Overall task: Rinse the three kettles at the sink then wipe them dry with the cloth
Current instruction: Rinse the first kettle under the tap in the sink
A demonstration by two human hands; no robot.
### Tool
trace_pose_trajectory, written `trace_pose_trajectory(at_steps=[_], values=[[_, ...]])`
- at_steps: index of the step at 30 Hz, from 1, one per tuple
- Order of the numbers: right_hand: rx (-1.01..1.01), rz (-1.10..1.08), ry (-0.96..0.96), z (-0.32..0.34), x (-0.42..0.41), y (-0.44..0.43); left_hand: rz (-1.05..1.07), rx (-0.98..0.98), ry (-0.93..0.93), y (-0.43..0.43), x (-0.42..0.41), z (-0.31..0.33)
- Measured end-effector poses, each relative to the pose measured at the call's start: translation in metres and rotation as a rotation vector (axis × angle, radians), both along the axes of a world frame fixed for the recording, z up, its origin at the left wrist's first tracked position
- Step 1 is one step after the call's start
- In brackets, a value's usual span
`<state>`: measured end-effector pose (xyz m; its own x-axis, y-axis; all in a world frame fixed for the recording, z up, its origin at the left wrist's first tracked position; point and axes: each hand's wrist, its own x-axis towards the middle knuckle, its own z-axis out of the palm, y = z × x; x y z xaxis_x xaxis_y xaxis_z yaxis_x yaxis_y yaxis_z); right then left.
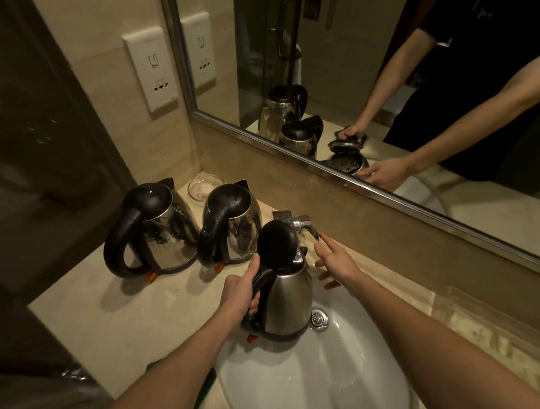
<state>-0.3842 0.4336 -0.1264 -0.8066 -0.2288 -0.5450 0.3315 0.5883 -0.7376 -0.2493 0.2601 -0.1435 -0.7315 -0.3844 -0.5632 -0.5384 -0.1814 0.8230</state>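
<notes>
- Left hand (pixel 239 296) grips the open-lidded kettle (pixel 291 300) by its handle, over the sink (pixel 319 389).
- Right hand (pixel 337 260), fingers extended, at the faucet lever (pixel 310 228).
- Risk: strong flow could splash the counter (pixel 112 322).

A hotel-style bathroom: white sink (pixel 319 389), faucet (pixel 304 223), framed wall mirror (pixel 349 75), and marble counter (pixel 112 322).

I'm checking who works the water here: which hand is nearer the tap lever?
Right. The right hand reaches out with its index fingertip at the tap lever's end; the left hand is farther back, gripping the kettle by its handle over the sink.
</notes>
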Motion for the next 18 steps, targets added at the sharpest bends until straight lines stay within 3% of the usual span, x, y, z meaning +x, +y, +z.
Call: trace_pose_trajectory(at_steps=[18], values=[[-0.003, 0.007, -0.016, 0.0011, -0.0018, -0.0001, -0.003, 0.001, -0.011, 0.0024, -0.0001, 0.0009]])
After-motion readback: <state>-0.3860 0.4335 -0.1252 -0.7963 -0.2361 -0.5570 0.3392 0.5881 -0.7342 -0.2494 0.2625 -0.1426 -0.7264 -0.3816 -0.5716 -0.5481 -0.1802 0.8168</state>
